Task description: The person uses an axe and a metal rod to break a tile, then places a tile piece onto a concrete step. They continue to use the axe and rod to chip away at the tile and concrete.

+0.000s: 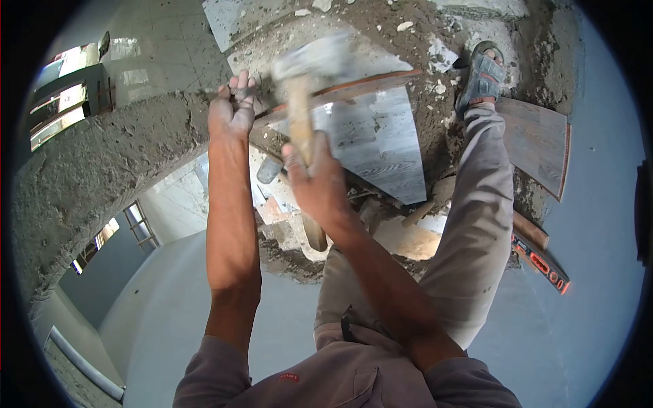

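Observation:
My right hand (318, 182) is wrapped round the wooden handle of a mallet (299, 105). The mallet's broad whitish head is smeared by motion above a grey wood-look tile (381, 139), which lies tilted over dirt and rubble. My left hand (233, 107) is up at the left end of that tile, by the rough concrete edge, with its fingers apart and partly bent. Under my right forearm lies a wooden handle (314, 233), and a grey rounded tool head (270, 170) shows between my arms.
My sandalled foot (484, 75) stands on the rubble at the upper right. Beside that leg are another wood-look tile (534, 143) and an orange-and-black spirit level (541, 264). A rough concrete ledge (115, 153) curves along the left. Broken chips lie at the top.

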`<state>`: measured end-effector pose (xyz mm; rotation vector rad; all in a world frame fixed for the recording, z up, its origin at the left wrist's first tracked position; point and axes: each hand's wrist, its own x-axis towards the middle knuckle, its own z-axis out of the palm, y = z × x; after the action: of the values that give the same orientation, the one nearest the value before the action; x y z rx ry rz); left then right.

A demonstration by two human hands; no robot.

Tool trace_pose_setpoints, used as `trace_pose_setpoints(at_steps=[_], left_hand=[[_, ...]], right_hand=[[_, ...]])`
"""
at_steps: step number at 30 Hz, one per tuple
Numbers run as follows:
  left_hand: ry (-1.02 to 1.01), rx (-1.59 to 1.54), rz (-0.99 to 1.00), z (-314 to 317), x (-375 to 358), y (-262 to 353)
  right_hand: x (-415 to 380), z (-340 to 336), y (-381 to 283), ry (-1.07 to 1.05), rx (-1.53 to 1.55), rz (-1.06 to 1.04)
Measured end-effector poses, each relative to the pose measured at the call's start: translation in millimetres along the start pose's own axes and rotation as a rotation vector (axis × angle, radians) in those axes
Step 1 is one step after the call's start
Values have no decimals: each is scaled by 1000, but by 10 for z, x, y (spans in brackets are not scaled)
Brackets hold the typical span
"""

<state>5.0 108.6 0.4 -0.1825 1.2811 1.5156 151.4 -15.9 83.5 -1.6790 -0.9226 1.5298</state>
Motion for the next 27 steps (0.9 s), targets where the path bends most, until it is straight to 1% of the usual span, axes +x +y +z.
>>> trace_pose_setpoints(at_steps=[1, 2, 3, 5, 6, 7, 10, 12, 13, 15, 24, 27], left_hand=[[-48, 66, -20, -19, -136, 45], [-25, 37, -35, 28, -266, -19], [-32, 32, -31, 75, -368, -85], [-31, 98, -66, 124, -567, -171], [-12, 114, -66, 143, -655, -211], [-10, 122, -68, 108, -668, -225], [-93, 8, -127, 26, -666, -290], [-50, 37, -106, 60, -744, -349], [-13, 58, -85, 94, -795, -372], [-13, 72, -69, 101, -818, -384], [5, 76, -45, 196, -957, -318], [53, 6, -63, 177, -916, -285]], right_hand=[[-95, -31, -33, 137, 75, -60], [-100, -55, 2, 146, 235, -12], [-109, -146, -71, 145, 235, -22], [-165, -351, -273, 69, 535, 96], [-146, -392, -252, 101, 511, 58], [-147, -437, -214, 104, 517, 64], [-113, -551, -118, 111, 523, 38], [-99, -581, -93, 116, 641, 56], [-91, -598, -76, 112, 648, 61], [-76, -637, -53, 118, 607, 99], [-92, -697, -4, 114, 585, 86], [-116, -689, 0, 71, 582, 103]])
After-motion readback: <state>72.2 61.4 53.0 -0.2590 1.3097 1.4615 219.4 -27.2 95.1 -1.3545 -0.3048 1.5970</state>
